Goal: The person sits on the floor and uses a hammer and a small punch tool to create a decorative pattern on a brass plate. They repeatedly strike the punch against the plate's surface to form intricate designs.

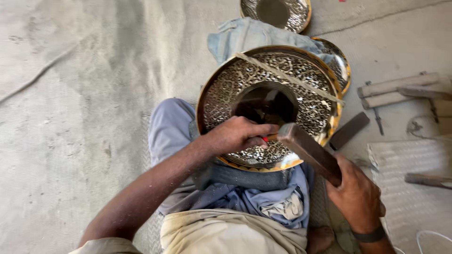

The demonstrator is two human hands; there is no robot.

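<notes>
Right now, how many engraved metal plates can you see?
3: one plate on the lap, one partly hidden behind its right edge, one cut off at the top. More may be hidden.

head cam | on person's head, looks steeply down, close | lap w/ engraved metal plate [269,106] mid-frame | concrete floor [70,94] around | single view, no overlap

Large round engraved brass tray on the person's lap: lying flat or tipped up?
Tipped up: the large round engraved brass tray leans on its lower rim against the lap, patterned face toward the camera.
</notes>
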